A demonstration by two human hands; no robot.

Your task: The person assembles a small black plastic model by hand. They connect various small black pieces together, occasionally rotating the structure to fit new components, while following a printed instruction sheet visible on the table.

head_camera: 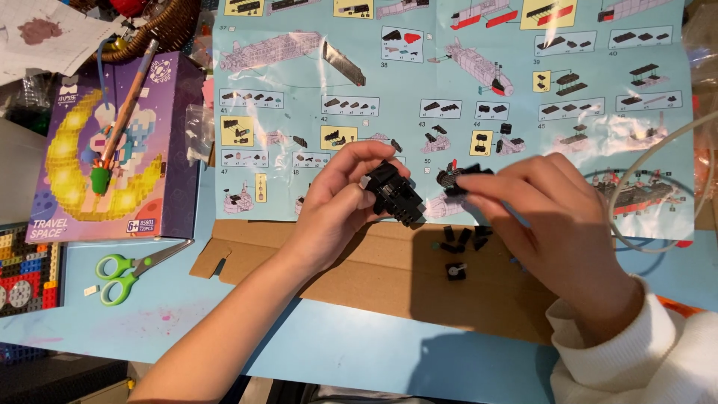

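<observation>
Near the centre of the frame we are holding up two brick pieces over the lower edge of the instruction sheet [449,90]. Our left hand [336,206] is gripping a black brick assembly [394,193], fingers curled around it and thumb pressing its near side, so the hand is closed on it. Our right hand [557,224] is pinching a smaller black brick part [458,178] with a speck of red on it between the fingertips, just right of the assembly; the two pieces are sitting near each other, whether touching we cannot tell. A white sleeve [643,352] is covering the right wrist at lower right.

Below the hands a brown cardboard sheet [359,273] is lying on the light blue table [359,352], carrying a few loose black bricks [460,239] at centre, one of them showing a pale stud. Green-handled scissors [123,273] are lying at lower left, blades touching the cardboard's corner. At upper left a purple box [176,150] picturing a yellow moon is lying flat with a pencil [127,108] lying across it. A wicker basket [161,30] is sitting above it. Coloured bricks on a plate [26,273] are showing at the left edge. A white cable [658,161] is looping at the right edge.
</observation>
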